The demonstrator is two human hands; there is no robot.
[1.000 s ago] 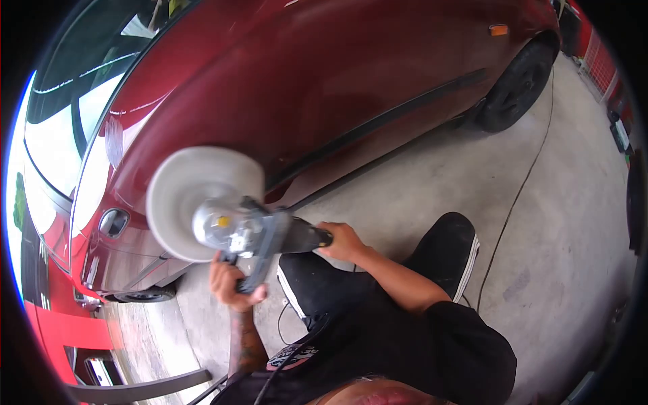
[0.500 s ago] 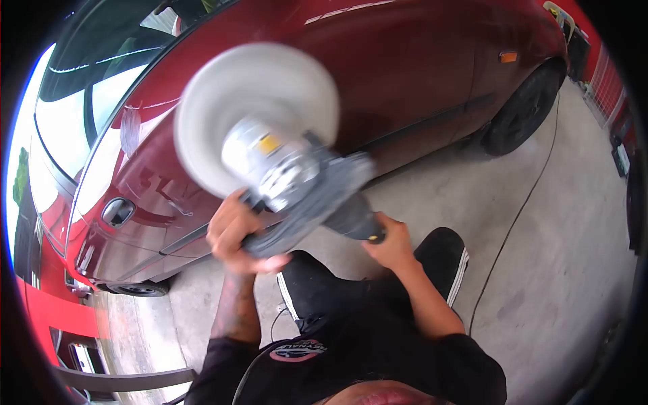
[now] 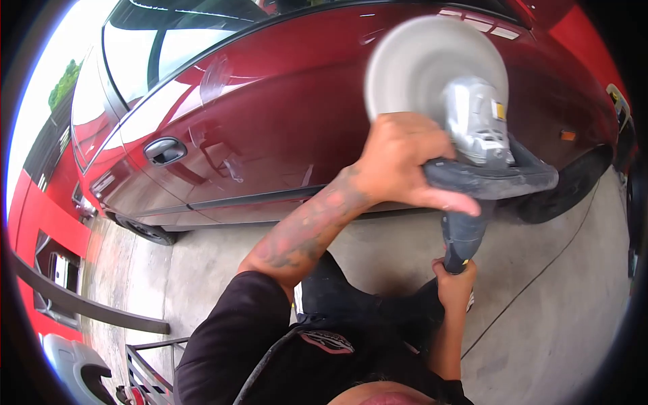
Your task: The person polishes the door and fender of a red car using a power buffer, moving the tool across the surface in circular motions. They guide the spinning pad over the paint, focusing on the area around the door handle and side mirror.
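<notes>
A polisher (image 3: 476, 121) with a large round white pad (image 3: 425, 67) is up against the side of a dark red car (image 3: 290, 101). The pad looks blurred, as in spinning. My left hand (image 3: 412, 162) grips the side of the polisher's black front handle, with the thumb lying along its near side. Lower down, my right hand (image 3: 456, 287) is wrapped round the end of the polisher's rear grip. The pad covers part of the car's panel near the front.
The car's door handle (image 3: 165, 151) is at the left, its front wheel (image 3: 567, 189) at the right. A dark cable (image 3: 533, 280) runs over the concrete floor (image 3: 540, 337). A curved grey bar (image 3: 88, 304) and a metal frame (image 3: 152, 361) stand at the lower left.
The polisher and both hands have moved right across the view, towards the car's front. The polisher is now more upright, and my left arm reaches further out. The view has shifted too.
</notes>
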